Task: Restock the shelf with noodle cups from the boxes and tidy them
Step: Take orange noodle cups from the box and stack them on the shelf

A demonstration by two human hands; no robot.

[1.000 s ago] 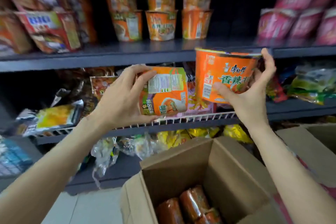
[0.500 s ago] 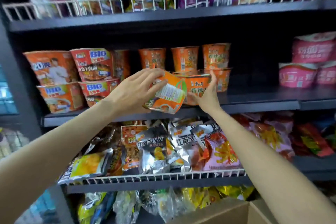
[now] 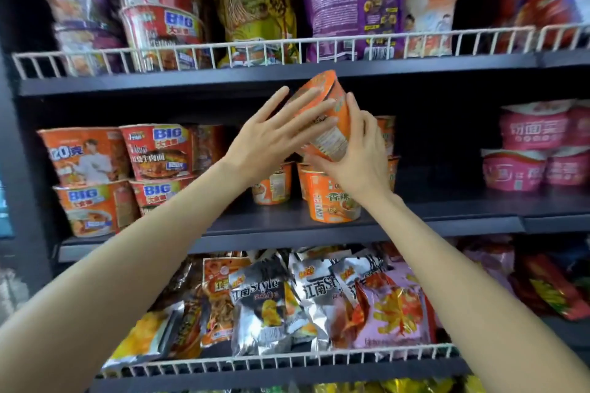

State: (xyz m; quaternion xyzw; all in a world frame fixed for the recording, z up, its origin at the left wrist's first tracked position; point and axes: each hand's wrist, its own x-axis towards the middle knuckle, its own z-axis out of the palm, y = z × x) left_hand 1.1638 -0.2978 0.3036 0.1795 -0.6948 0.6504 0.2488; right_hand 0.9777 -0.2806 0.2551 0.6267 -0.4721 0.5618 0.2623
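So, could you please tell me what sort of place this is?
Most likely a small grocery shop aisle: dark tiered shelves with wire front rails, stacked noodle cups, and snack packets below.

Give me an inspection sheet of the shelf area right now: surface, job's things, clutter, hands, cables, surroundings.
Surface: dark middle shelf, bare stretch at its right front.
Job's things: orange cup tilted, held in the air between both hands; another orange cup upright on the shelf below it; more orange cups behind, partly hidden.
Clutter: red BIG bowls stacked two high at left; pink bowls stacked at right.
Hands: left hand flat on the tilted cup, fingers straight; right hand cups its lower side.
Cables: nothing seen.
Surroundings: snack bags behind a wire rail below; purple bag and yellow bag on the top shelf.
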